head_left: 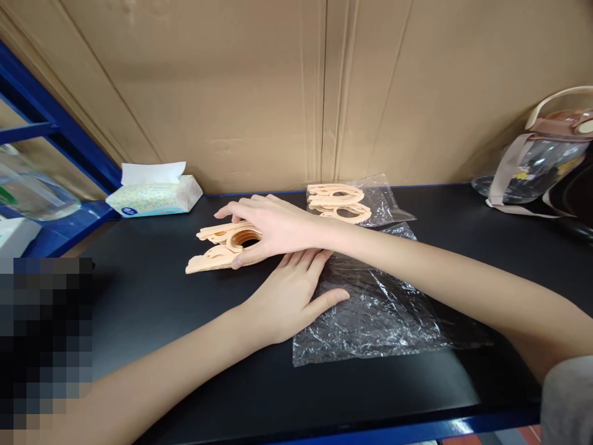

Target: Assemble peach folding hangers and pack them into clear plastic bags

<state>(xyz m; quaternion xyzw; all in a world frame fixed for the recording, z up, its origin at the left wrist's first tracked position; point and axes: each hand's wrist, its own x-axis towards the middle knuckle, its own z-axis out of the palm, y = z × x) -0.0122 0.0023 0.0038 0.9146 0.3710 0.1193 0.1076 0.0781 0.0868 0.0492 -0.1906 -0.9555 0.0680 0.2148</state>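
Observation:
My right hand (269, 225) reaches across from the right and grips a stack of peach plastic folding hangers (210, 259), thumb along the near side and fingers over the far side. Part of the stack is hidden under the palm. Below it, my left hand (290, 300) lies palm down with fingers extended, its fingertips passing beneath my right wrist. A clear, crinkled plastic bag (370, 315) is spread flat by the left thumb. Farther back, more peach hangers (340, 201) lie on or in another clear bag (384, 204).
The black tabletop (194, 321) backs onto a cardboard wall (222, 93). A tissue pack (155, 194) stands at the back left, near a blue metal frame (78, 117). At the right are a clear water bottle (551, 161) and its strap (507, 173).

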